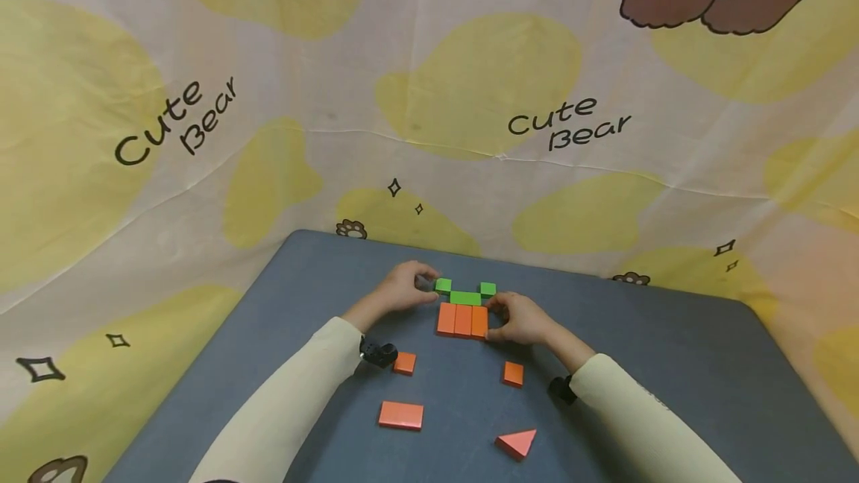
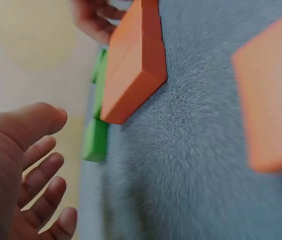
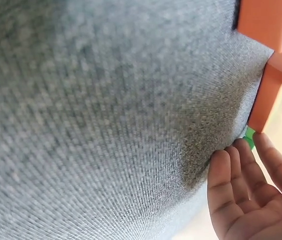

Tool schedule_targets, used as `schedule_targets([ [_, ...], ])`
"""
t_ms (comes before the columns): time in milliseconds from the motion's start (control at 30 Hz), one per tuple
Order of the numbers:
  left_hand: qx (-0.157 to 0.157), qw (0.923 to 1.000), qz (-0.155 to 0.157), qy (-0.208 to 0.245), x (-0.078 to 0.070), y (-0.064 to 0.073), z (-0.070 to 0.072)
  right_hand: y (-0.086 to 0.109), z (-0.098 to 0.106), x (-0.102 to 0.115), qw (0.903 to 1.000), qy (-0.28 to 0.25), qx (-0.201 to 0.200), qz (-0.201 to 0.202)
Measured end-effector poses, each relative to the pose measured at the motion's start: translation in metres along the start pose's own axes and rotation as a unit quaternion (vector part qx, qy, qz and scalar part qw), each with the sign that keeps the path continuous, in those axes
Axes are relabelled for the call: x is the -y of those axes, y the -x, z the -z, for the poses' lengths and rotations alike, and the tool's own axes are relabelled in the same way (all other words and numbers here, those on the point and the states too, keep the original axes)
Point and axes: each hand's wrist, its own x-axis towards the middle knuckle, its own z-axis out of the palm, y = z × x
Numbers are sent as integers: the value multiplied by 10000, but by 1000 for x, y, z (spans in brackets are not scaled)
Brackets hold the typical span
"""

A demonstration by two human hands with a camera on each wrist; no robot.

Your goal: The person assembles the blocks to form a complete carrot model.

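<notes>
Three orange rectangular blocks [image 1: 463,320] lie side by side, long edges together. Along their far side is a green rectangular block [image 1: 466,298], with a green cube [image 1: 443,286] off its left end and another green cube [image 1: 488,289] off its right end. My left hand [image 1: 405,286] hovers just left of the left cube, thumb and fingers spread, with nothing between them in the left wrist view. My right hand [image 1: 526,319] holds the rightmost orange block [image 3: 267,95] between index finger and thumb, index fingertip at its far end; its other fingertips rest by the grey surface.
On the grey table [image 1: 322,259] nearer me are an orange square block [image 1: 405,363] by the left wrist, another orange square block [image 1: 513,374], a salmon rectangular block [image 1: 401,415] and a pink triangular block [image 1: 516,443]. A printed cloth [image 1: 470,192] stands behind the table's far edge.
</notes>
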Motion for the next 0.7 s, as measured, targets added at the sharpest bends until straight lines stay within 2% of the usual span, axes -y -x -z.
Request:
schedule_targets([
  [200, 60, 9992, -359, -140, -3, 46, 10, -1, 0, 1, 9998, -58, 46, -197],
  [400, 166, 9987, -474, -57, 0, 89, 10, -3, -1, -1, 9995, 11, 39, -329],
  [533, 217, 9987, -453, 71, 4, 107, 6, -3, -1, 0, 9994, 0, 37, -338],
  [700, 270, 9988, -418, -47, 9, 117, 0, -2, -1, 1, 9995, 11, 34, -307],
])
